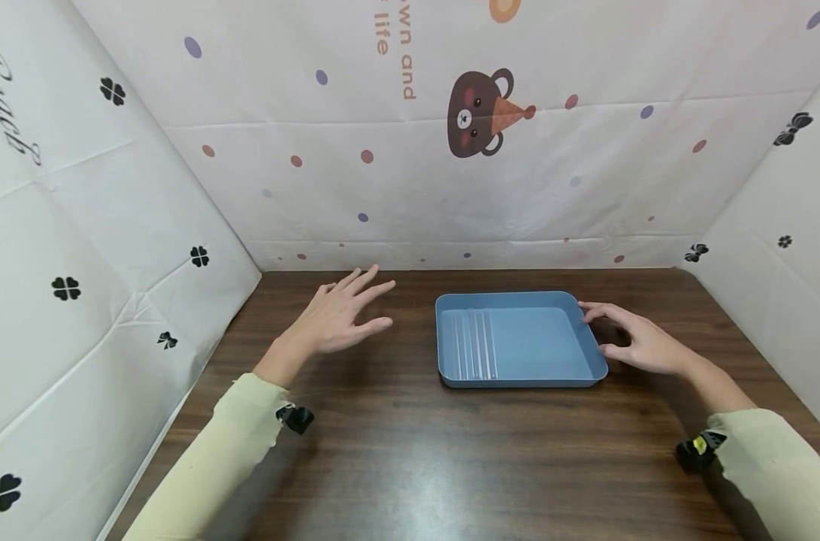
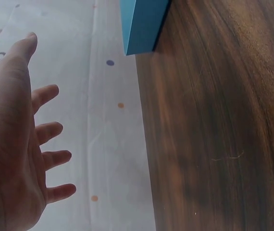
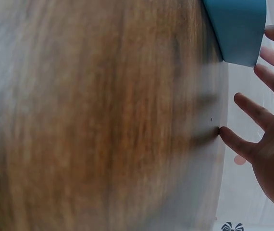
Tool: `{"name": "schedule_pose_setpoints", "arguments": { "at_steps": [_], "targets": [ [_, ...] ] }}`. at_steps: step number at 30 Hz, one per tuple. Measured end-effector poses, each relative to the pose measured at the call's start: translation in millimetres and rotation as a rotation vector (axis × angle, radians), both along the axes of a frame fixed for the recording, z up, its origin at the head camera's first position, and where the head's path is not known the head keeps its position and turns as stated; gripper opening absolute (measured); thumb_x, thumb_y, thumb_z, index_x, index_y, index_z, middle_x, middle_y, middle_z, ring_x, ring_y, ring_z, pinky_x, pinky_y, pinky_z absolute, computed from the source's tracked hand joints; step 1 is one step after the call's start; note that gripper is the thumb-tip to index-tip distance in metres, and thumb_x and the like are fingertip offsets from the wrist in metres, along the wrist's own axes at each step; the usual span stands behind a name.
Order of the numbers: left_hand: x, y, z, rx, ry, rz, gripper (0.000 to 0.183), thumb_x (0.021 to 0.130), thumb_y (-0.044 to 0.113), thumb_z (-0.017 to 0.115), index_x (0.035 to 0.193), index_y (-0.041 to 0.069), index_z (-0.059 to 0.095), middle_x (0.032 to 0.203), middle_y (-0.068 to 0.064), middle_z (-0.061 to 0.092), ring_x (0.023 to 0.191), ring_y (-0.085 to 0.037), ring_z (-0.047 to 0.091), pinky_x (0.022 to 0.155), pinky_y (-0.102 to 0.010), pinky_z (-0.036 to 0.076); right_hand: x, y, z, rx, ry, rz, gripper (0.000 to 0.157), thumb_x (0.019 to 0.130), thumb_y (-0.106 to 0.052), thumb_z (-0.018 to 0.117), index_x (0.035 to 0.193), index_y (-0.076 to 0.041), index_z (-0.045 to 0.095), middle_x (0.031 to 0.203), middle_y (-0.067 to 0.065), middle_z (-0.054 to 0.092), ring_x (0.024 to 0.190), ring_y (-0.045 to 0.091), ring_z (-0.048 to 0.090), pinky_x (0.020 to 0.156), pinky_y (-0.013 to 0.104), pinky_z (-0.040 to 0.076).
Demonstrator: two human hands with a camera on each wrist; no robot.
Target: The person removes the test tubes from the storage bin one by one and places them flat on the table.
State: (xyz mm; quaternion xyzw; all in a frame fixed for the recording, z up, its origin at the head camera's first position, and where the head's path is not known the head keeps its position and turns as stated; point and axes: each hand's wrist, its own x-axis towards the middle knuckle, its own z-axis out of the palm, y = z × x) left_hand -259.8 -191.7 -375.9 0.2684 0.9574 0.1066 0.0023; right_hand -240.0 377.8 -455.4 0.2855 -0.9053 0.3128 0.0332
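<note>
A shallow blue rectangular tray [image 1: 545,338] lies on the table, with several thin, clear, parallel strips [image 1: 476,346] in its left part. At its right side is my right hand [image 1: 642,342], thumb and fingers spread, fingertips right at the rim. The right wrist view shows the thumb and fingers near the corner of the blue tray [image 3: 238,33], the other fingers fanned apart. To the left of the tray and apart from it, my left hand [image 1: 335,315] hovers over the table with fingers spread and nothing in it. The left wrist view shows its palm and spread fingers too.
The dark wood table [image 1: 410,451] meets a white printed sheet [image 1: 396,188] at the back. White side sheets rise at the left [image 1: 112,300] and right [image 1: 782,278]. A small black device sits at each wrist.
</note>
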Motion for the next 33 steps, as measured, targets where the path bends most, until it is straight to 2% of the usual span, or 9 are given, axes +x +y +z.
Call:
{"name": "schedule_pose_setpoints", "arguments": {
  "at_steps": [2, 5, 13, 21, 24, 30, 33],
  "targets": [
    [-0.3, 1.3, -0.4, 0.003, -0.003, -0.001, 0.077, 0.109, 0.068, 0.053, 0.178, 0.04, 0.035, 0.192, 0.0, 0.018, 0.177, -0.039, 0.024, 0.129, -0.084, 0.028, -0.2, 0.2, 0.5, 0.007, -0.009, -0.009, 0.044, 0.097, -0.005, 0.082, 0.136, -0.019, 0.066, 0.171, 0.022, 0.054, 0.144, -0.033, 0.027, 0.106, -0.004, 0.022],
    [0.3, 2.9, 0.2, 0.006, -0.01, -0.002, 0.076, 0.109, 0.068, 0.053, 0.178, 0.041, 0.034, 0.192, 0.001, 0.018, 0.178, -0.037, 0.024, 0.13, -0.084, 0.027, -0.1, 0.0, 1.0, 0.011, -0.014, -0.017, 0.042, 0.097, -0.006, 0.083, 0.133, -0.021, 0.067, 0.169, 0.026, 0.054, 0.143, -0.033, 0.027, 0.105, -0.002, 0.023],
    [0.0, 5.8, 0.7, 0.013, -0.009, -0.012, 0.077, 0.109, 0.068, 0.053, 0.178, 0.039, 0.035, 0.192, 0.0, 0.017, 0.177, -0.039, 0.025, 0.129, -0.084, 0.027, 0.9, 1.0, 0.3, 0.026, 0.003, -0.02, 0.043, 0.098, -0.007, 0.083, 0.135, -0.022, 0.067, 0.171, 0.021, 0.054, 0.144, -0.033, 0.027, 0.105, -0.002, 0.024],
    [-0.1, 8.8, 0.9, 0.012, 0.0, -0.02, 0.075, 0.109, 0.067, 0.054, 0.177, 0.04, 0.035, 0.192, 0.001, 0.017, 0.178, -0.037, 0.024, 0.129, -0.083, 0.028, 3.3, -0.1, 1.2, 0.053, 0.013, -0.028, 0.044, 0.099, -0.006, 0.081, 0.138, -0.02, 0.067, 0.173, 0.019, 0.053, 0.139, -0.033, 0.033, 0.104, 0.004, 0.033],
    [-0.2, 10.1, 0.8, 0.015, 0.0, -0.027, 0.076, 0.109, 0.067, 0.053, 0.177, 0.039, 0.036, 0.192, 0.001, 0.018, 0.177, -0.038, 0.025, 0.129, -0.084, 0.029, 3.7, -0.1, 0.9, 0.061, 0.012, -0.037, 0.044, 0.099, -0.008, 0.081, 0.139, -0.021, 0.066, 0.175, 0.009, 0.052, 0.138, -0.031, 0.037, 0.105, 0.007, 0.035],
    [1.0, 16.7, 5.3, 0.033, -0.025, -0.033, 0.076, 0.108, 0.068, 0.057, 0.176, 0.037, 0.04, 0.192, 0.003, 0.019, 0.178, -0.036, 0.023, 0.13, -0.084, 0.026, 5.0, 2.4, 0.3, 0.075, 0.033, -0.04, 0.046, 0.1, -0.01, 0.082, 0.14, -0.023, 0.065, 0.174, -0.031, 0.039, 0.138, -0.02, 0.05, 0.104, 0.015, 0.043],
    [0.9, 22.5, 8.2, 0.04, -0.035, -0.041, 0.076, 0.108, 0.069, 0.057, 0.175, 0.036, 0.042, 0.192, 0.004, 0.019, 0.178, -0.035, 0.022, 0.131, -0.083, 0.026, 5.5, 3.4, -0.6, 0.065, 0.041, -0.027, 0.046, 0.1, -0.008, 0.082, 0.141, -0.021, 0.064, 0.172, -0.038, 0.036, 0.138, -0.013, 0.056, 0.104, 0.014, 0.043]
  ]
}}
